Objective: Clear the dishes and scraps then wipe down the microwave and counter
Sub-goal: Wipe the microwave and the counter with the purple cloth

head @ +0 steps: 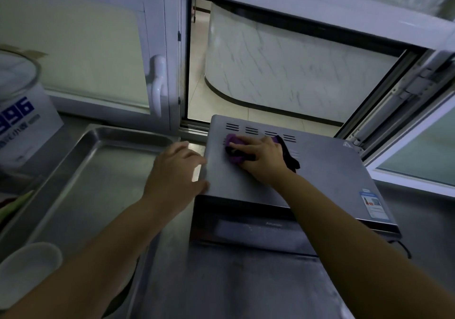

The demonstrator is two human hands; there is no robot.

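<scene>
At the far left edge of the counter (423,220) stands a white box (27,131) with blue print, and a round lidded container (17,72) sits on top of it. A strip of something green (14,203) shows at the left border; what it is cannot be told. In front of the box lies a metal tray (98,170), reaching back toward the window sill. At the near left corner a white bowl (27,267) shows in part.

The left hand (177,170) rests against the left edge of the microwave (320,170), fingers loosely spread and straight, holding nothing; its fingertips touch the top panel's left side. The microwave stands on the counter just right of the tray, its back toward the open window (270,60), its dark front facing the person.

On the microwave's top, near the back left corner and just in front of the vent slots (261,131), lies a purple and black cloth (236,151). The right hand (263,158) presses down on it, fingers laid flat over the bunched fabric, with a dark tail of cloth sticking out to the hand's right.

A sticker (374,205) sits near the top's right front corner. A dark cord (403,249) trails on the counter by the microwave's right front corner.
</scene>
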